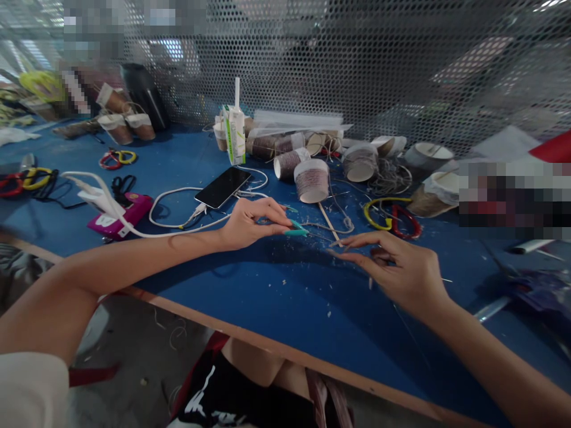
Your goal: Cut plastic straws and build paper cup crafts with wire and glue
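Left hand (250,223) pinches small teal snips (295,229); right hand (397,270) pinches thin wire (328,226) over the blue counter (276,297). Trimmings scattered; wound spools (312,180) wait beyond.

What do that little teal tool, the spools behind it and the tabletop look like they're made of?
The teal tool in the left hand looks like smooth moulded plastic at the grip; its tip is too small to judge. The spools seem to be cardboard or paper tubes wound with thin, dull wire or thread. The tabletop looks like matte blue sheet with a wooden edge.
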Tool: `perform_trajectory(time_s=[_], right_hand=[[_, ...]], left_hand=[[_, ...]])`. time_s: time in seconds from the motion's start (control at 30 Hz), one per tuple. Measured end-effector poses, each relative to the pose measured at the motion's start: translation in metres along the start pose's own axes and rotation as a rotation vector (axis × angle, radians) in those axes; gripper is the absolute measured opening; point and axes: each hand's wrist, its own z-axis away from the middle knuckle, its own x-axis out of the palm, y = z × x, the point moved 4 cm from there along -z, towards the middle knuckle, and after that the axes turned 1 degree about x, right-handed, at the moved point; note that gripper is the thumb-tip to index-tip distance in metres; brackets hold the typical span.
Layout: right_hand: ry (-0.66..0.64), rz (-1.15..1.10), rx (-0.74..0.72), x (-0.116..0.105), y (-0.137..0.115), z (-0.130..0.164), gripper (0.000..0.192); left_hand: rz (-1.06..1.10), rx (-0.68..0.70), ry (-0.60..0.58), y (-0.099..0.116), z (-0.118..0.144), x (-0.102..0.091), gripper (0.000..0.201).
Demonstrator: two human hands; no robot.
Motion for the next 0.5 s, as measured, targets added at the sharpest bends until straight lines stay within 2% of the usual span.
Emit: perform_trajectory(time_s=[0.27, 0.5], right_hand=[[0.004, -0.072, -0.008, 0.000, 0.002, -0.001, 0.027], [0.104, 0.119, -0.113, 0.000, -0.008, 0.001, 0.022]], left_hand=[[-0.011, -0.034, -0.004, 0.000, -0.001, 0.000, 0.011], [0.011, -0.050, -0.003, 0.000, -0.002, 0.001, 0.010]])
